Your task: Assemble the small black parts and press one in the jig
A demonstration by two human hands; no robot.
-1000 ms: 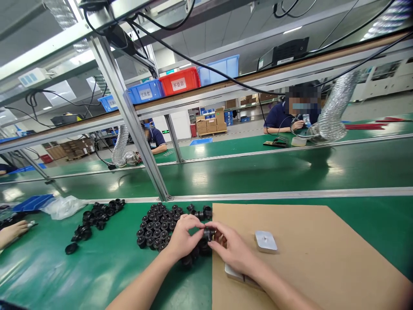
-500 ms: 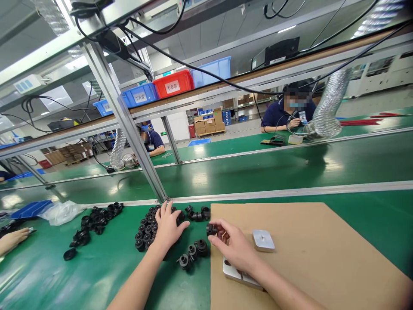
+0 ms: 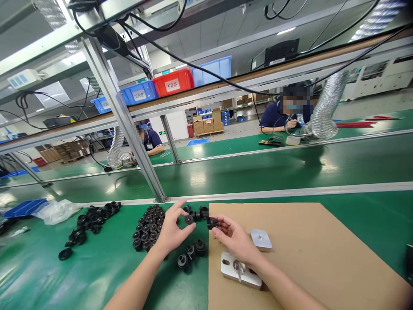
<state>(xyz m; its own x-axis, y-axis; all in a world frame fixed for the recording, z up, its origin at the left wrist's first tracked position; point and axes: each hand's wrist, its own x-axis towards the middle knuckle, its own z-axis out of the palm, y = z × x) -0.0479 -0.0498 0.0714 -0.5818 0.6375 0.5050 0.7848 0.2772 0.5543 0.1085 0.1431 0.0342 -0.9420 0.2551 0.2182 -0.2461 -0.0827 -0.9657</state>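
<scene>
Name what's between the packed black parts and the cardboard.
In the head view, the left hand with a small black piece, and loose black parts on the table.

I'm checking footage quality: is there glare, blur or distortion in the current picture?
Head view: whitish glare on the green tabletop at lower left; metal post leaning, probably from lens or camera tilt; left hand and right hand fairly sharp, without obvious motion blur.

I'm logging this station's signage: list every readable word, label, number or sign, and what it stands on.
"不良品": label on the red bin.
"工具盒": label on the blue bin beside it.
"工具": label on the leftmost blue bin; post hides the rest.
Green sign, label on black device: too small to read.
Black parts: no lettering visible.
</scene>
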